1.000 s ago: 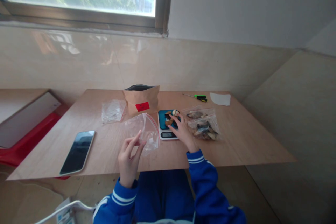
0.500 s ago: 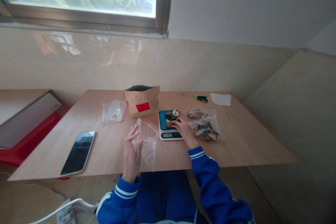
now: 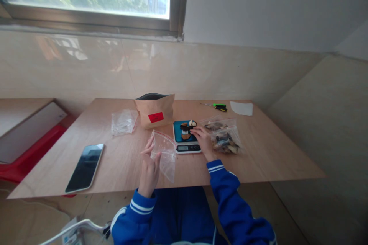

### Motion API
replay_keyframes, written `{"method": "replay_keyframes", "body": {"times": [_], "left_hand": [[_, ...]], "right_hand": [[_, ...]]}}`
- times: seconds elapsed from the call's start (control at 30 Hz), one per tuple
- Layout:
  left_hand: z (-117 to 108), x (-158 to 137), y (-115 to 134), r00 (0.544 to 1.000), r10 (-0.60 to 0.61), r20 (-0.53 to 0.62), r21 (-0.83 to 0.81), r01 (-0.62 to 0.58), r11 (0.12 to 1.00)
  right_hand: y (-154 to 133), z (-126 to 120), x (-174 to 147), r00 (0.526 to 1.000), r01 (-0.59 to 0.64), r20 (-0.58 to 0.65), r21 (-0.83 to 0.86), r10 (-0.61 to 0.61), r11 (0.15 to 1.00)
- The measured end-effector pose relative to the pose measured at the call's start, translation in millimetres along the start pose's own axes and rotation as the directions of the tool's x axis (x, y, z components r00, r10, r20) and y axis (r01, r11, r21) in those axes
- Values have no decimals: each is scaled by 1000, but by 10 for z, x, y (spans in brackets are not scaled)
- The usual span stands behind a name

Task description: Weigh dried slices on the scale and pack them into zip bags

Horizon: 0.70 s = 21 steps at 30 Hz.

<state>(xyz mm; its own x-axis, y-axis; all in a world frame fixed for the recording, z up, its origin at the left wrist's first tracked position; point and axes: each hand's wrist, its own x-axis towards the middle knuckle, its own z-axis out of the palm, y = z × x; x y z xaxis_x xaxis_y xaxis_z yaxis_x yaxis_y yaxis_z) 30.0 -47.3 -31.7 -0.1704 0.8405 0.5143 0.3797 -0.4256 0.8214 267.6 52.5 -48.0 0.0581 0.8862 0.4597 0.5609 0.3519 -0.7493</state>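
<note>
A small digital scale (image 3: 188, 148) with a blue top sits near the middle of the table. Several brown, black and pale dried pieces (image 3: 185, 136), mushroom-like in look, lie on its blue plate. The fingertips of my right hand (image 3: 203, 139) are closed on a dark dried piece (image 3: 188, 127) at the plate's right side. Left of the scale, my left hand (image 3: 150, 168) grips a clear zip bag (image 3: 166, 159) by its left edge. The bag has a red line along its top, and nothing shows inside.
Behind stands an open brown paper pouch (image 3: 156, 107) with a red label. Filled clear bags (image 3: 225, 141) lie right of the scale, flat clear bags (image 3: 123, 122) to the left. A phone (image 3: 85, 168), screwdrivers (image 3: 220, 106) and white paper (image 3: 241, 108) are also on the table.
My left hand has moved slightly right, carrying the zip bag closer to the scale. My right fingers have drawn back a little to the right, uncovering more of the pieces.
</note>
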Motion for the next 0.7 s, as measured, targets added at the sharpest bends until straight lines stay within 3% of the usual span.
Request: {"method": "replay_keyframes", "body": {"times": [0.33,0.47,0.53,0.6,0.7], "left_hand": [[163,67,-173,999,18,35,-88,-15,996],[234,124,-233,998,30,56,-90,-25,996],[265,146,-240,998,33,57,-98,-27,995],[294,162,-235,998,43,47,-112,-38,993],[324,174,-235,997,71,13,-132,-69,989]], "right_hand": [[-49,19,188,994,-61,-84,105,70,993],[-339,33,183,990,-72,-99,229,97,971],[-603,19,170,995,-73,-33,355,90,932],[-877,-12,161,991,-89,129,464,33,881],[-1135,-89,152,946,-90,315,468,-71,879]]}}
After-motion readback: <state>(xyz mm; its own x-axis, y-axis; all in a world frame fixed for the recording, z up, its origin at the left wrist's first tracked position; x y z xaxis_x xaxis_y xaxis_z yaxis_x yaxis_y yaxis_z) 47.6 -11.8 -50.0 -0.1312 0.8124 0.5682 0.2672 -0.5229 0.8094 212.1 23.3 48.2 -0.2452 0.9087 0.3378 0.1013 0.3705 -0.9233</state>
